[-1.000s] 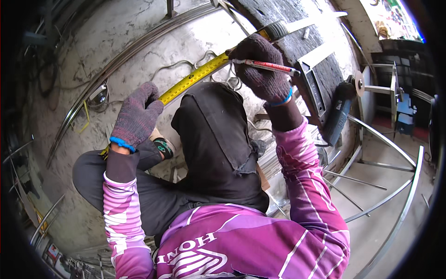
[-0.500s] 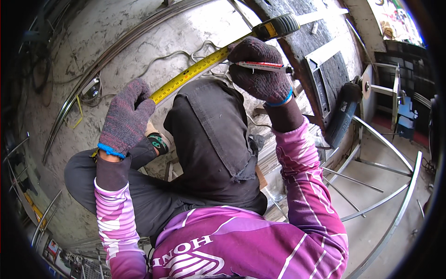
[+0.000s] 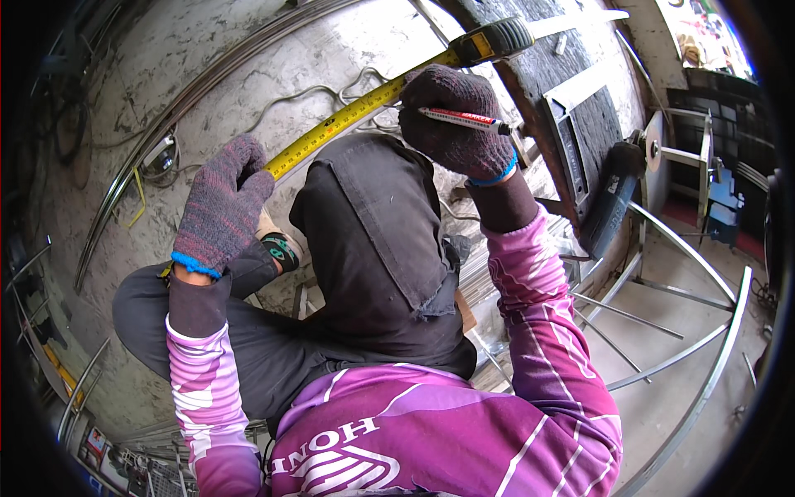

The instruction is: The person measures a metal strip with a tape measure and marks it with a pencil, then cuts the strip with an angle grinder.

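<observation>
My left hand (image 3: 222, 207), in a dark knitted glove with a blue cuff, pinches the lower left end of a yellow tape measure blade (image 3: 339, 118). The blade slants up to the right, drawn out of its black and yellow case (image 3: 482, 46). Gloved the same way, my right hand (image 3: 451, 103) is closed beside the blade near the case. A white and red marker (image 3: 474, 121) with a dark end lies across it, held in the fingers. Whether those fingers also grip the blade is hidden. A pale flat strip (image 3: 580, 25) juts out past the case.
A dark, worn board (image 3: 530, 74) at the upper right bears a metal square-shaped piece (image 3: 571, 153). Next to it rests an angle grinder (image 3: 613, 195) with a disc. Curved metal bars (image 3: 712, 373) stand at the right; long thin rods (image 3: 124, 186) and a cable (image 3: 290, 101) lie at the left.
My right hand has shifted slightly left, and the marker in it is tilted a little more. My left hand and the tape have moved slightly.
</observation>
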`<act>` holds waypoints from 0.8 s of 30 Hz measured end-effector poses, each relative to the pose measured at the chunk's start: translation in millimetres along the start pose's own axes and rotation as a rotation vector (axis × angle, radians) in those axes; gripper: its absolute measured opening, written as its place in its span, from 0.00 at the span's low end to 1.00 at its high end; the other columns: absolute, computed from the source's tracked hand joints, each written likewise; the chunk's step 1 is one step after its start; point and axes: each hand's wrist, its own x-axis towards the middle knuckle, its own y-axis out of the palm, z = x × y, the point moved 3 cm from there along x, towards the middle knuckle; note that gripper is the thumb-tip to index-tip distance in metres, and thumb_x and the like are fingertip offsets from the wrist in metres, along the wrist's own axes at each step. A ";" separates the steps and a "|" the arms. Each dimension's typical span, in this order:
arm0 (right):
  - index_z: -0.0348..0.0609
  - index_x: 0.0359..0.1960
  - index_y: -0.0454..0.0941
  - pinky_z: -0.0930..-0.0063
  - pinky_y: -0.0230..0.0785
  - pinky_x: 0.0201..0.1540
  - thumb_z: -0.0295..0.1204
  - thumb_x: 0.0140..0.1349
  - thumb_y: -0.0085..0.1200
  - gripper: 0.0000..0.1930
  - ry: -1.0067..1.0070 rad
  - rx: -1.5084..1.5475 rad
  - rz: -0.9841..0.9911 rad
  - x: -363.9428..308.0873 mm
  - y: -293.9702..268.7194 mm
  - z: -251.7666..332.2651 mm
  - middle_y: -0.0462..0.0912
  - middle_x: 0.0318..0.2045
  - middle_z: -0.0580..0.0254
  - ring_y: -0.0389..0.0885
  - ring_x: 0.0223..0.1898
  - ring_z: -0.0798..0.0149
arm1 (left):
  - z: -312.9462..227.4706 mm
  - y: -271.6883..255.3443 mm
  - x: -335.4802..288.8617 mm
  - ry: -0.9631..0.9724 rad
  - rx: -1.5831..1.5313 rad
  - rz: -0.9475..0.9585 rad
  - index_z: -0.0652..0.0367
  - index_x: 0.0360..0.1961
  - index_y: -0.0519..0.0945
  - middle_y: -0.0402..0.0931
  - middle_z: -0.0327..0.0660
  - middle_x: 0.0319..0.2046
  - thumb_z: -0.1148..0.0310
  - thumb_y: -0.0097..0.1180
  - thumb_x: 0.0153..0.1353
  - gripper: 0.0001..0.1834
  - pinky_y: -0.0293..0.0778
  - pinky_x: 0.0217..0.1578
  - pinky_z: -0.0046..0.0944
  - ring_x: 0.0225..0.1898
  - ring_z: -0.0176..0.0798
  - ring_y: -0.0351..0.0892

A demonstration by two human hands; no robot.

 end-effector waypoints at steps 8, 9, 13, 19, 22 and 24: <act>0.43 0.31 0.80 0.65 0.76 0.32 0.27 0.51 0.68 0.09 0.002 -0.003 0.024 0.0 0.1 -0.7 0.81 0.27 0.55 0.83 0.28 0.49 | 0.2 -0.4 0.0 -0.002 0.005 -0.001 0.63 0.46 0.77 0.76 0.39 0.34 0.73 0.61 0.65 0.10 0.76 0.41 0.35 0.37 0.31 0.75; 0.43 0.31 0.80 0.65 0.76 0.32 0.27 0.51 0.69 0.09 -0.001 -0.018 0.023 0.2 0.0 -0.4 0.81 0.27 0.55 0.84 0.28 0.49 | 0.3 -0.5 0.0 -0.010 0.010 0.006 0.63 0.46 0.77 0.76 0.39 0.35 0.73 0.61 0.65 0.11 0.76 0.42 0.35 0.37 0.31 0.76; 0.42 0.31 0.80 0.65 0.76 0.32 0.27 0.51 0.69 0.09 -0.008 -0.006 0.023 0.6 0.2 0.9 0.81 0.27 0.55 0.84 0.28 0.49 | -0.4 -1.3 -0.1 0.004 0.020 0.004 0.63 0.47 0.77 0.77 0.40 0.36 0.73 0.61 0.65 0.12 0.76 0.45 0.36 0.39 0.32 0.76; 0.42 0.31 0.80 0.65 0.77 0.32 0.27 0.51 0.69 0.09 -0.019 -0.027 0.018 0.3 0.6 0.7 0.80 0.27 0.54 0.83 0.28 0.48 | 0.2 -0.6 -0.2 -0.022 0.018 0.011 0.63 0.48 0.77 0.77 0.40 0.37 0.72 0.61 0.65 0.12 0.76 0.46 0.36 0.39 0.33 0.77; 0.42 0.31 0.80 0.65 0.76 0.32 0.27 0.51 0.68 0.09 -0.044 0.001 0.013 0.8 0.5 0.3 0.80 0.27 0.54 0.83 0.28 0.48 | -0.2 -0.7 -0.3 -0.015 0.021 0.005 0.63 0.48 0.77 0.77 0.40 0.36 0.72 0.61 0.65 0.12 0.76 0.45 0.36 0.39 0.33 0.76; 0.42 0.31 0.80 0.66 0.76 0.32 0.26 0.50 0.68 0.09 -0.038 0.039 0.015 0.9 0.7 -0.1 0.80 0.27 0.54 0.83 0.28 0.48 | -0.3 -0.9 -0.3 -0.007 0.035 0.008 0.63 0.47 0.77 0.77 0.40 0.35 0.72 0.61 0.65 0.12 0.76 0.44 0.36 0.38 0.33 0.76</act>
